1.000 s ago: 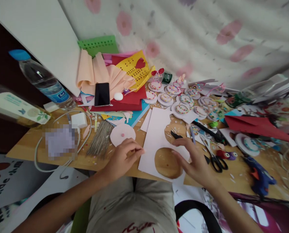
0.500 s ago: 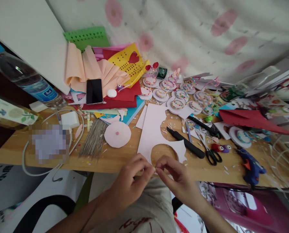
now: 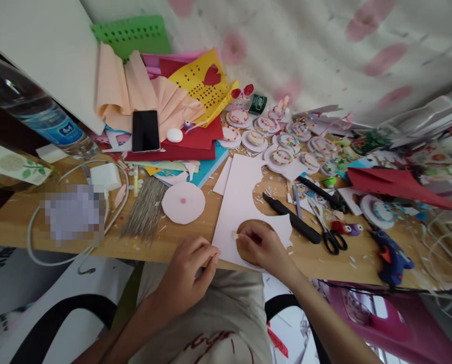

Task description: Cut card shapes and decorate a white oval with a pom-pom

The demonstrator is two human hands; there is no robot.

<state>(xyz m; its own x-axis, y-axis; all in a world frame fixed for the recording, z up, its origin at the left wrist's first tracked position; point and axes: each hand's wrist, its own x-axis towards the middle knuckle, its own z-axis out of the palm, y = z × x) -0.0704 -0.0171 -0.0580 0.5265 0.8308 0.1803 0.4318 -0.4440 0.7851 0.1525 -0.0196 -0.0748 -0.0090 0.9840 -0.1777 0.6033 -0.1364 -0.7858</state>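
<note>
Right hand (image 3: 263, 246): a small pale scrap (image 3: 235, 235) is pinched above the cut paper (image 3: 231, 202)
Left hand (image 3: 191, 273): loosely curled; whether anything is gripped cannot be told

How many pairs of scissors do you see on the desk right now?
1. The black-handled scissors lie between the black cutter and the blue glue gun, on the right side of the view. Others may be hidden in the clutter.

Greyish-beige clothing (image 3: 226, 306) with dark red lettering (image 3: 213, 339) (its words unreadable) covers the torso, leaving the forearms (image 3: 322, 313) bare.
</note>
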